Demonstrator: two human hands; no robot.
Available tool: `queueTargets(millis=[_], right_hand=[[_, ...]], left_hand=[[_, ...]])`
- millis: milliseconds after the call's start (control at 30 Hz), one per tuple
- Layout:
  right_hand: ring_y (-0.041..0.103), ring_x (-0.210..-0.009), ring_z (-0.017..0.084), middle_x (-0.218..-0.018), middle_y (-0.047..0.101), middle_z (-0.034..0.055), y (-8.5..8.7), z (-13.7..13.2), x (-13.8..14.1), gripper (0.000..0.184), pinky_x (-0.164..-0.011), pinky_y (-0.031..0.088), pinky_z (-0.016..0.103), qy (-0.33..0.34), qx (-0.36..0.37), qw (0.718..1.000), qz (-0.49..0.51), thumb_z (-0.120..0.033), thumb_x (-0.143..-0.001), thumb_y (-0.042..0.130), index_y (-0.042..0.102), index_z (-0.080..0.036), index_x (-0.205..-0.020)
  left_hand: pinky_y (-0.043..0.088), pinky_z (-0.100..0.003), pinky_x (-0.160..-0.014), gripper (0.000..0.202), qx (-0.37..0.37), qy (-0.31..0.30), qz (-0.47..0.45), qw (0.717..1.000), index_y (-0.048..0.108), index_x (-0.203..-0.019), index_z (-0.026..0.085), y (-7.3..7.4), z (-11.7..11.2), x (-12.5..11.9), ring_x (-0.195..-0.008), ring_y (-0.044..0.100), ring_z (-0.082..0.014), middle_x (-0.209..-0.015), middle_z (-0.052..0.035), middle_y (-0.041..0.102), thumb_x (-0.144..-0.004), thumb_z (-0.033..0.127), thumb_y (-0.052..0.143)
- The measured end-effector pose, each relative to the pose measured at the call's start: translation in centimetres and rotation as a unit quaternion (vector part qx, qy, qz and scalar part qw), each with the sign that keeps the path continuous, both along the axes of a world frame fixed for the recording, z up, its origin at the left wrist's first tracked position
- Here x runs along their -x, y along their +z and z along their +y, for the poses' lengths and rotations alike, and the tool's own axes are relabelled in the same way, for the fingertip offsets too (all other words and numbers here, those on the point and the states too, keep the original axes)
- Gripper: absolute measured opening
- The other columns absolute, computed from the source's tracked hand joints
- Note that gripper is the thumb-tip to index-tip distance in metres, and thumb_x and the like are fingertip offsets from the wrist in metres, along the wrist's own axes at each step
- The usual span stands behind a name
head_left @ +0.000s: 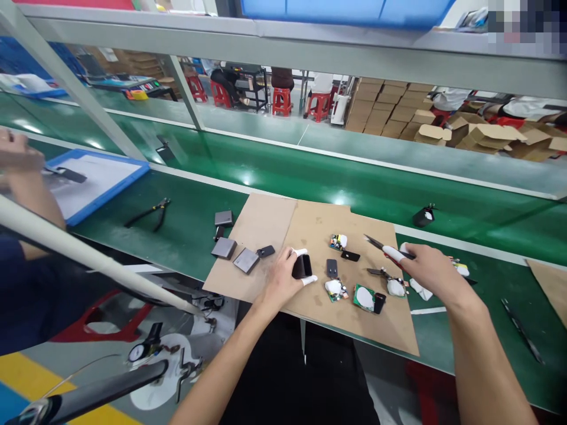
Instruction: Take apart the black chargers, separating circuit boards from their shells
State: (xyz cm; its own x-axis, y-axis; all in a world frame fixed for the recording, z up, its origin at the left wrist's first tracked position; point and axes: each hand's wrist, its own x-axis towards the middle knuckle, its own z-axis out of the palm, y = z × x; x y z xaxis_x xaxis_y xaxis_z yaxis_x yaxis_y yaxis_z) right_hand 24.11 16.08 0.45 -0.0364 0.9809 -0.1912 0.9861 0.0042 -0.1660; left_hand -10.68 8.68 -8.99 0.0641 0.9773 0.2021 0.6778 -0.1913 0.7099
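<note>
Evidently a steadying step: left hand pinches black casing, right hand grips possible tweezers; next move wants careful aim.

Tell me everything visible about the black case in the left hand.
The black case is boxy, apparently plastic, with a dark, slightly glossy face toward the camera. The left hand holds it between white-covered fingertips at its far and near edges. It is on or above the brown cardboard; contact is unclear.
</note>
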Motion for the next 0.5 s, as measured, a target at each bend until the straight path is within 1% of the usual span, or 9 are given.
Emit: queueTargets(millis=[100,167,200,233,267,333,400,467,500], right_hand=[[0.062,-0.072,0.027,-0.084,0.07,0.0105,-0.1,-1.4,-0.3,0.048,-0.063,0.039,0.036,-0.014,-0.054,0.996,0.066,-0.066,-0.099,0.047,0.058,-0.025,-0.077],[0.064,-0.078,0.029,-0.09,0.072,0.0098,-0.6,-2.5,0.2,0.045,-0.066,0.043,0.037,-0.015,-0.063,0.989,0.136,-0.066,-0.098,0.049,0.063,-0.025,-0.086],[0.065,-0.08,0.029,-0.09,0.072,0.009,-0.8,-3.2,0.6,0.046,-0.067,0.045,0.037,-0.016,-0.061,0.983,0.172,-0.066,-0.098,0.05,0.065,-0.024,-0.09],[0.066,-0.082,0.029,-0.09,0.073,0.0083,-1.1,-3.9,1.1,0.046,-0.068,0.046,0.037,-0.014,-0.058,0.977,0.205,-0.067,-0.098,0.05,0.066,-0.024,-0.092],[0.066,-0.083,0.029,-0.09,0.073,0.0076,-1.3,-4.6,1.6,0.047,-0.07,0.048,0.037,-0.006,-0.055,0.971,0.235,-0.068,-0.099,0.051,0.067,-0.024,-0.093],[0.068,-0.091,0.029,-0.097,0.075,0.0071,-1.8,-5.9,2.7,0.045,-0.076,0.051,0.037,0.031,-0.053,0.957,0.285,-0.066,-0.102,0.053,0.069,-0.025,-0.096],[0.069,-0.098,0.028,-0.106,0.076,0.0064,-2.2,-7.0,3.8,0.038,-0.081,0.053,0.036,0.077,-0.054,0.944,0.316,-0.061,-0.104,0.055,0.07,-0.026,-0.105],[0.07,-0.095,0.027,-0.106,0.075,0.0055,-2.5,-7.6,4.9,0.033,-0.079,0.054,0.035,0.118,-0.05,0.935,0.331,-0.057,-0.106,0.055,0.069,-0.027,-0.112],[0.07,-0.092,0.026,-0.103,0.075,0.005,-2.6,-7.7,5.5,0.031,-0.078,0.054,0.034,0.134,-0.047,0.931,0.335,-0.055,-0.106,0.055,0.068,-0.027,-0.112]], left_hand=[[0.051,-0.055,-0.109,0.071,0.011,0.018,0.084,0.996,0.063,-0.139,0.023,-0.1,-0.2,-0.3,-0.125,0.058,-0.0361,-0.127,-0.0112,0.062,-0.082,0.058,0.086],[0.051,-0.056,-0.109,0.086,0.008,0.018,0.098,0.995,0.059,-0.144,0.022,0.0,-0.6,-0.2,-0.127,0.057,-0.0382,-0.132,-0.013,0.059,-0.075,0.063,0.09],[0.051,-0.055,-0.109,0.089,0.001,0.024,0.089,0.996,0.056,-0.147,0.022,0.2,-1.0,0.2,-0.127,0.057,-0.0377,-0.134,-0.0132,0.058,-0.075,0.062,0.09],[0.051,-0.053,-0.109,0.087,-0.013,0.041,0.075,0.996,0.055,-0.147,0.023,0.4,-1.4,0.8,-0.127,0.057,-0.0363,-0.134,-0.0129,0.058,-0.077,0.061,0.088],[0.051,-0.051,-0.11,0.078,-0.032,0.071,0.065,0.995,0.055,-0.146,0.023,0.7,-2.0,1.5,-0.127,0.058,-0.0346,-0.133,-0.0125,0.058,-0.083,0.058,0.085],[0.049,-0.049,-0.111,0.055,-0.067,0.171,0.076,0.98,0.058,-0.14,0.023,1.1,-3.2,3.6,-0.126,0.058,-0.0334,-0.13,-0.0133,0.059,-0.095,0.049,0.074],[0.048,-0.053,-0.11,0.043,-0.064,0.262,0.126,0.955,0.061,-0.134,0.02,1.3,-4.4,5.9,-0.125,0.057,-0.0364,-0.128,-0.0161,0.059,-0.099,0.044,0.068],[0.048,-0.058,-0.109,0.045,-0.02,0.285,0.151,0.946,0.061,-0.133,0.02,1.2,-5.0,7.9,-0.124,0.057,-0.0398,-0.127,-0.0171,0.06,-0.096,0.043,0.071],[0.047,-0.059,-0.111,0.047,0.002,0.279,0.125,0.952,0.061,-0.132,0.02,1.1,-5.1,8.7,-0.125,0.056,-0.0409,-0.126,-0.0165,0.06,-0.092,0.042,0.074]])
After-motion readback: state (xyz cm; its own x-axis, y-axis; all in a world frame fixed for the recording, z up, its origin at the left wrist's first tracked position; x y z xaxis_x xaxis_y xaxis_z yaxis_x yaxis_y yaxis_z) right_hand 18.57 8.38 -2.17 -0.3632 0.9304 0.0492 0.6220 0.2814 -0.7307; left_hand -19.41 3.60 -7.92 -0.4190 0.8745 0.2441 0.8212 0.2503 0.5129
